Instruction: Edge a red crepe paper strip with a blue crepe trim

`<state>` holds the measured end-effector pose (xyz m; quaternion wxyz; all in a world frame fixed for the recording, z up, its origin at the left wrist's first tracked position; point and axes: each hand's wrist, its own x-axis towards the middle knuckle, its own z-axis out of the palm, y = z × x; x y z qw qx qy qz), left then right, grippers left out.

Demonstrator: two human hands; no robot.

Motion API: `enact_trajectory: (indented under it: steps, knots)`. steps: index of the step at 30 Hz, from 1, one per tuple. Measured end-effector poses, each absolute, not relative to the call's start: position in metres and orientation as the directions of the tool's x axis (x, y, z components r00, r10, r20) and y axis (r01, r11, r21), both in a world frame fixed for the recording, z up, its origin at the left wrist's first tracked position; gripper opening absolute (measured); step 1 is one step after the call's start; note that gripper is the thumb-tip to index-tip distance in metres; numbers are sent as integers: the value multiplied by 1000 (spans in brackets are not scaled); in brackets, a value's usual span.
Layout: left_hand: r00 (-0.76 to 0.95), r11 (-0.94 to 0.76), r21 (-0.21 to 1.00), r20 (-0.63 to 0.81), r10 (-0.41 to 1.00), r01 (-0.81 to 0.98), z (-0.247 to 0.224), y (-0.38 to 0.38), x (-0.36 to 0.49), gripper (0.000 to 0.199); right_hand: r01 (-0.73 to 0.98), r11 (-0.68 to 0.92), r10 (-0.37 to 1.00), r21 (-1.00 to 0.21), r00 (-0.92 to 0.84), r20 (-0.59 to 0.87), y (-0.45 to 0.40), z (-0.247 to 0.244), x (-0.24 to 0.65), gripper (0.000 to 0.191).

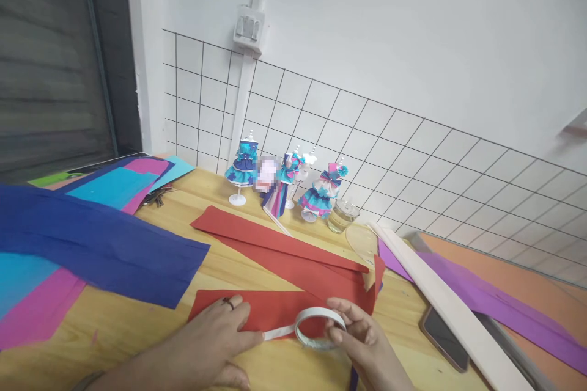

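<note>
My left hand point(215, 333) lies with fingers stretched over a red paper strip point(270, 305) near the table's front. One fingertip rests at the end of a short length of white tape point(279, 333). That length runs to a roll of white tape point(312, 343), standing tilted over the strip's lower edge. Fingers and thumb of my right hand point(367, 342) pinch the roll at its right side. Just beyond lies a larger folded red paper piece point(279, 244), its right end close to my right hand.
Blue, turquoise and pink sheets point(105, 247) cover the left side. Small dress forms point(243, 165) and a glass jar point(343, 215) stand by the wall grid. On the right are a long pale strip point(449, 305), a phone point(444, 339) and purple paper point(495, 299).
</note>
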<state>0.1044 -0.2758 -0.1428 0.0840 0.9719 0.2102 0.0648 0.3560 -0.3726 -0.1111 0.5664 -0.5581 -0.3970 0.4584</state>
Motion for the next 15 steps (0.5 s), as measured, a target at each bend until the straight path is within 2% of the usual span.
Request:
enact_trajectory:
  steps: [4,9,15]
  knots:
    - [909,-907,142,71,410,397,-143,-276,105,53,53,-45,965,-998,260,-30,-372,-112,357,35]
    - [914,-917,83,86,396,390,-142,-276,107,53,329,-36,918,-944,384,99,-368,-118,354,43]
    - [917,-921,51,88,390,387,-139,-278,108,53,544,-35,924,-839,337,180,-366,-119,348,32]
